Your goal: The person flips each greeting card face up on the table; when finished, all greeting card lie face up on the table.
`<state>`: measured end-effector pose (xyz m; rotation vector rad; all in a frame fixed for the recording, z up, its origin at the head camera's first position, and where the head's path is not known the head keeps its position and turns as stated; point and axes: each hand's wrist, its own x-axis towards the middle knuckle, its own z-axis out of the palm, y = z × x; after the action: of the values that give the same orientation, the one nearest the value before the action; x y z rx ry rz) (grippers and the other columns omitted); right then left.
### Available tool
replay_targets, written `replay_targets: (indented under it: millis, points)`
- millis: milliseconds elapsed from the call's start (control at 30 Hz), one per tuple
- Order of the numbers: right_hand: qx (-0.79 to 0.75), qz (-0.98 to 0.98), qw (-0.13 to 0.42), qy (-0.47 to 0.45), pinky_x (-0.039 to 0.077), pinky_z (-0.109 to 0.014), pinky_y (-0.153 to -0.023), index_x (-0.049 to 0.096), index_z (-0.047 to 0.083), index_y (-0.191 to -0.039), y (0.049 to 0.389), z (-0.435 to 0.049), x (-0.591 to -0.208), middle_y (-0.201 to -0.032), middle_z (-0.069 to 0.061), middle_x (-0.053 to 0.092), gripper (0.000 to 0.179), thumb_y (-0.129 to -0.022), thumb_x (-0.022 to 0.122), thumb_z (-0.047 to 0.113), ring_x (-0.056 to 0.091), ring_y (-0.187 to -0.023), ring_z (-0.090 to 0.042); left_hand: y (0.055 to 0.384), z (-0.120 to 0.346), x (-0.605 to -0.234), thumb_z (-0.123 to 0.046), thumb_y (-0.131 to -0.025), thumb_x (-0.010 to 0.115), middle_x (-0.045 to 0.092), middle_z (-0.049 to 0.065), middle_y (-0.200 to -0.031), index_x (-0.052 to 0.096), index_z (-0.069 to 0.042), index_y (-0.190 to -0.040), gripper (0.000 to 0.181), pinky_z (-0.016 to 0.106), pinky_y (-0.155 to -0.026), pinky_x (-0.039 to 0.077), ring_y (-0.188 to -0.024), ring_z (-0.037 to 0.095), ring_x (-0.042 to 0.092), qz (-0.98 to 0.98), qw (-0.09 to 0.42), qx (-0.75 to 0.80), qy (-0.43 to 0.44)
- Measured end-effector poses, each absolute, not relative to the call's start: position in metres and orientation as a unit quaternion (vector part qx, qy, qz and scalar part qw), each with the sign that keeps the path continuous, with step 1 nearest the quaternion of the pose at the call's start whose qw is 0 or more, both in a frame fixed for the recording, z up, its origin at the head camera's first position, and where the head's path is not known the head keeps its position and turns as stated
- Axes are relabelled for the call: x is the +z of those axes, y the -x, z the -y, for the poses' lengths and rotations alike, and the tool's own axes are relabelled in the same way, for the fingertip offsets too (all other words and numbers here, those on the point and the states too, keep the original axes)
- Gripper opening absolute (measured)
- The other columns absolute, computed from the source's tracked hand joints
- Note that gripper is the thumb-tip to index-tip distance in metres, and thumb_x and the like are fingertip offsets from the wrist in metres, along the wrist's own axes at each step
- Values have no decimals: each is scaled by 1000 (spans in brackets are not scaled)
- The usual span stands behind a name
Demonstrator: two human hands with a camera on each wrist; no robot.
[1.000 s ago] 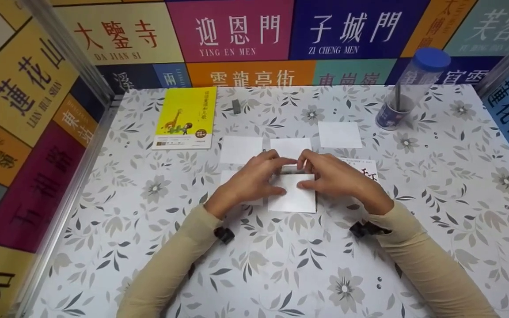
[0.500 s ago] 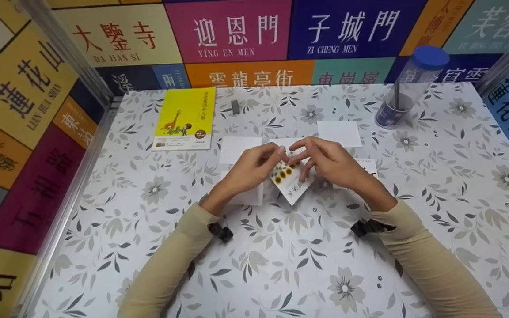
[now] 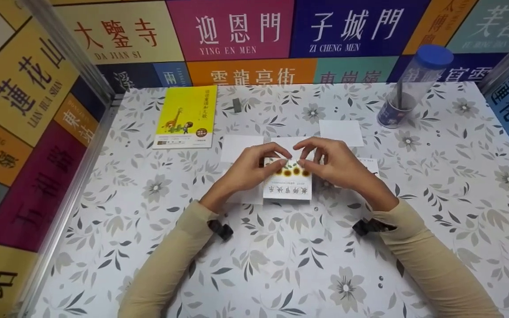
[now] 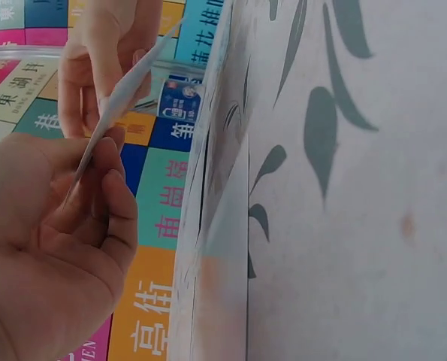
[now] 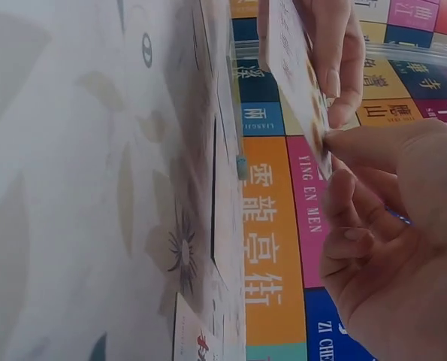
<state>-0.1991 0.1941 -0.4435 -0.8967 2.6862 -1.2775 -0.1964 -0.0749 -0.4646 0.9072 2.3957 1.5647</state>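
Printed card is up off the table, just in front of the operator at mid-table, far edge between both hands. Head cam gives me its face: yellow sunflowers along the far side, dark characters near the close edge, upside down from this view. Both wrist cams show it near edge-on with a gap to the tabletop.

Left hand: thumb and fingertips pinching the card's far edge, left of centre. Right hand: same pinch, right of centre. Fingertips of the two hands nearly meet.

Around them I count white cards lying flat: rear left card, rear middle card partly behind the fingers, rear right card set apart, near left card mostly covered by the left hand. Lettered card sticks out past the right hand, partly hidden.

Further out: yellow book far left with a giraffe on the cover, small grey block just right of it. Clear jar far right, blue lid, dark stick inside. Floral tabletop under everything, colourful sign-panel wall behind.
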Motion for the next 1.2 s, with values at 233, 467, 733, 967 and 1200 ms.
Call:
replay_targets:
  millis: [233, 467, 733, 967, 1200]
  points:
    - [-359, -885, 77, 286, 50, -26, -60, 77, 15, -128, 204, -199, -451, -98, -3, 77, 28, -100, 76, 12, 66, -72, -16, 196, 77, -467, -18, -95, 86, 76, 3, -115, 71, -13, -134, 42, 30, -75, 52, -82, 22, 63, -837, 109, 444, -302]
    - [-306, -896, 108, 305, 51, -29, -68, 79, 15, -122, 204, -201, -459, -95, -2, 77, 25, -97, 82, 18, 64, -73, -14, 188, 70, -464, -19, -93, 87, 69, 10, -138, 66, -10, -143, 55, 40, -114, 51, -127, 25, 63, -886, 98, 299, -340]
    - [-329, -890, 126, 289, 50, -27, -62, 71, 9, -110, 201, -199, -458, -84, -3, 77, 13, -104, 72, 20, 63, -66, -13, 192, 73, -467, -14, -92, 88, 71, 10, -126, 39, -8, -164, 87, 31, -92, 61, -102, 20, 72, -862, 102, 391, -307]
    - [-401, -869, 164, 239, 51, -26, -55, 59, 8, -119, 202, -206, -454, -93, -8, 77, 25, -108, 68, 28, 65, -61, -19, 195, 82, -467, -17, -94, 86, 81, 9, -95, 48, -11, -153, 70, 28, -81, 65, -87, 17, 81, -819, 170, 485, -255]
    - [-396, -875, 109, 255, 53, -28, -59, 42, 22, -164, 204, -205, -457, -124, -11, 67, 77, -99, 81, 35, 66, -73, -23, 195, 83, -468, -19, -105, 71, 77, 9, -87, 49, -12, -154, 54, 23, -63, 49, -70, 17, 67, -819, 163, 463, -296]
